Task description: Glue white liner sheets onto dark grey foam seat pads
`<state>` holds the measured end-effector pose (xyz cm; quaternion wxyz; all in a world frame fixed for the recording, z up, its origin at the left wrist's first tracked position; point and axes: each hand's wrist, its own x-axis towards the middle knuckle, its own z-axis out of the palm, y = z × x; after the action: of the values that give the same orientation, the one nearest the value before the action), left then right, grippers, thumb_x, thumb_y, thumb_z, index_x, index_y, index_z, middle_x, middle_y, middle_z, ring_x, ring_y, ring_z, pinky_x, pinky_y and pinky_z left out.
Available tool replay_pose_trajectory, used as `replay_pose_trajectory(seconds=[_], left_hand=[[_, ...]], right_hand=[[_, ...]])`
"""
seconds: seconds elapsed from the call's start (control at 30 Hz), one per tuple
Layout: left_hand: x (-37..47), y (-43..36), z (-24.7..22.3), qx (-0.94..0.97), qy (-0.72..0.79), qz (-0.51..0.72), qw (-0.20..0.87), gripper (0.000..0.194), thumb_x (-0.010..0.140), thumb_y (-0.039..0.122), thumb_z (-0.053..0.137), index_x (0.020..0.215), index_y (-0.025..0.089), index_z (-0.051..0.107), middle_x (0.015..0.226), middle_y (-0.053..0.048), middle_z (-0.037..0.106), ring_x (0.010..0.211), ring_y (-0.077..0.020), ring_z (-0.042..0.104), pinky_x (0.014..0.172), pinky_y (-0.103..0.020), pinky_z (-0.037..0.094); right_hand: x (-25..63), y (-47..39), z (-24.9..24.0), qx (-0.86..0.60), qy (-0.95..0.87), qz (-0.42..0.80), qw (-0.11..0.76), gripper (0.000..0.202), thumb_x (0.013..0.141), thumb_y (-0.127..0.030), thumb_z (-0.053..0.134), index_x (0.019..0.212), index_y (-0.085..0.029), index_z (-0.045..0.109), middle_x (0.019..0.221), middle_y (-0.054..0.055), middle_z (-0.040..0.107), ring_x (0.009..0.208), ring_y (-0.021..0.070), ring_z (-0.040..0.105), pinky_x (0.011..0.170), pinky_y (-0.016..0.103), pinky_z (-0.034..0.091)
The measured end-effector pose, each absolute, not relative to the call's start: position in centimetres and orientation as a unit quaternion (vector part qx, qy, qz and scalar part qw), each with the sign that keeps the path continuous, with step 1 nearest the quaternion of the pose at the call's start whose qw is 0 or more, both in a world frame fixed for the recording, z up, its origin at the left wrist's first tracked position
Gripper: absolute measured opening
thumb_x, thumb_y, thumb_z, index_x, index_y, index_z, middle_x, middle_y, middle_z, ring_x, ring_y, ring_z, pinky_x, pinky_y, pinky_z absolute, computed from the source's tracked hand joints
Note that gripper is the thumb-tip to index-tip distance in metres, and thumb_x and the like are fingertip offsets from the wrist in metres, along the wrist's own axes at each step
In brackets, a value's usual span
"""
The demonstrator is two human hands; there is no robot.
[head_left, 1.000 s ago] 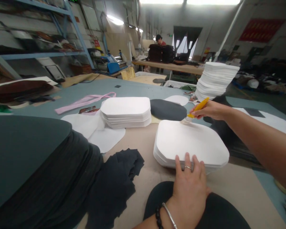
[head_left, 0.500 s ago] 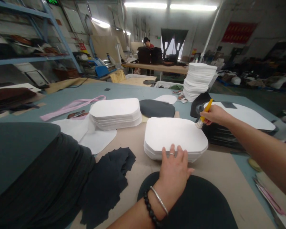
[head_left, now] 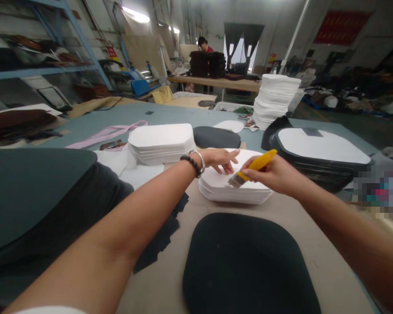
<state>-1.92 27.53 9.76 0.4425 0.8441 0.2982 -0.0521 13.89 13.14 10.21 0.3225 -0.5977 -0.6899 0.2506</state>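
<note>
My right hand [head_left: 271, 172] grips a yellow-handled paintbrush [head_left: 257, 163], its bristles down on the top white sheet near the front edge of a stack of white sheets [head_left: 236, 196]. My left hand [head_left: 221, 159] rests on the same stack, fingers apart, with nothing held. In front of the stack lies a dark rounded panel [head_left: 249, 261] on the brown board. Another stack of white sheets [head_left: 163, 137] stands behind and to the left, beside a black oval piece [head_left: 216, 137].
A tall dark stack [head_left: 36, 196] fills the left side. On the right is a dark stack topped with a white panel [head_left: 324, 146]; a tall white pile [head_left: 275, 100] rises behind it. Pink strips [head_left: 108, 135] lie at the back left. A person [head_left: 205, 46] works at a far table.
My left hand has moved from the stack's front edge up onto its top. The brush in my right hand has gone from the far right corner toward the front middle.
</note>
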Motion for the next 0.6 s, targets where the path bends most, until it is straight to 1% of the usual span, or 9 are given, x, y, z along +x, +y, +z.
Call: replay_pose_trajectory(seconds=[0.07,0.13,0.2,0.27,0.3,0.37,0.47,0.53,0.6], left_hand=[[-1.9,28.6,9.9,0.812,0.316,-0.048,0.489,0.079,0.103,0.063,0.018,0.13,0.005,0.065,0.121,-0.021,0.073,0.109,-0.0288,0.069,0.089,-0.036,0.057],[-1.9,28.8,9.6,0.809,0.322,-0.037,0.491,0.079,0.102,0.066,0.021,0.121,0.007,0.07,0.114,-0.02,0.075,0.107,-0.0303,0.069,0.089,-0.038,0.057],[-1.9,28.5,9.2,0.807,0.315,-0.038,0.497,0.08,0.1,0.069,0.022,0.124,0.008,0.069,0.11,-0.019,0.076,0.106,-0.0297,0.07,0.088,-0.038,0.057],[-1.8,28.2,8.9,0.818,0.306,-0.042,0.485,0.083,0.1,0.069,0.02,0.135,0.007,0.063,0.115,-0.019,0.075,0.105,-0.028,0.07,0.087,-0.036,0.056],[-1.7,27.9,8.8,0.843,0.296,-0.047,0.447,0.082,0.1,0.067,0.019,0.138,0.008,0.06,0.117,-0.019,0.075,0.104,-0.0269,0.07,0.087,-0.035,0.056],[-1.4,27.4,8.7,0.912,0.255,-0.059,0.316,0.071,0.102,0.06,0.023,0.139,0.013,0.063,0.122,-0.016,0.074,0.105,-0.0257,0.069,0.092,-0.034,0.053],[-0.7,26.4,8.2,0.966,0.201,-0.072,0.144,0.048,0.099,0.045,0.04,0.129,0.026,0.072,0.129,-0.011,0.069,0.109,-0.028,0.067,0.098,-0.037,0.048],[-0.3,25.7,7.8,0.97,0.208,-0.07,0.109,0.042,0.095,0.039,0.047,0.126,0.028,0.074,0.13,-0.012,0.066,0.107,-0.0307,0.067,0.094,-0.04,0.049],[0.0,25.3,7.5,0.971,0.214,-0.068,0.081,0.041,0.095,0.037,0.048,0.125,0.029,0.074,0.128,-0.012,0.065,0.102,-0.0307,0.068,0.087,-0.04,0.05]], right_hand=[[11.6,14.7,9.5,-0.516,-0.712,0.32,0.353,0.029,0.082,-0.044,0.072,0.092,-0.018,0.076,0.09,0.005,0.075,0.078,0.0191,0.066,0.07,0.029,0.051],[10.8,15.9,8.8,-0.498,-0.711,0.354,0.349,0.03,0.079,-0.044,0.076,0.09,-0.017,0.076,0.089,0.005,0.074,0.079,0.0185,0.066,0.073,0.03,0.051],[12.3,16.1,8.6,-0.514,-0.699,0.371,0.332,0.031,0.077,-0.045,0.078,0.088,-0.016,0.076,0.082,0.005,0.073,0.074,0.0177,0.064,0.07,0.03,0.051],[15.6,15.0,8.7,-0.548,-0.678,0.38,0.311,0.036,0.076,-0.048,0.08,0.09,-0.015,0.078,0.08,0.006,0.073,0.071,0.0177,0.063,0.066,0.03,0.051],[17.6,14.1,8.8,-0.572,-0.662,0.38,0.299,0.039,0.075,-0.05,0.081,0.092,-0.015,0.078,0.082,0.007,0.074,0.072,0.0182,0.064,0.066,0.03,0.051],[21.7,11.8,9.3,-0.631,-0.621,0.352,0.305,0.043,0.073,-0.054,0.083,0.09,-0.015,0.079,0.083,0.01,0.074,0.072,0.0187,0.065,0.065,0.031,0.051],[26.4,9.1,10.0,-0.681,-0.584,0.276,0.345,0.046,0.082,-0.059,0.073,0.086,-0.012,0.076,0.078,0.013,0.072,0.069,0.0166,0.063,0.062,0.031,0.049],[28.0,8.9,10.6,-0.699,-0.573,0.227,0.361,0.046,0.087,-0.057,0.07,0.083,-0.011,0.073,0.072,0.011,0.069,0.066,0.0157,0.061,0.06,0.031,0.048],[28.4,10.0,11.0,-0.715,-0.564,0.168,0.378,0.044,0.091,-0.054,0.069,0.085,-0.011,0.072,0.071,0.008,0.066,0.063,0.0145,0.06,0.058,0.03,0.048]])
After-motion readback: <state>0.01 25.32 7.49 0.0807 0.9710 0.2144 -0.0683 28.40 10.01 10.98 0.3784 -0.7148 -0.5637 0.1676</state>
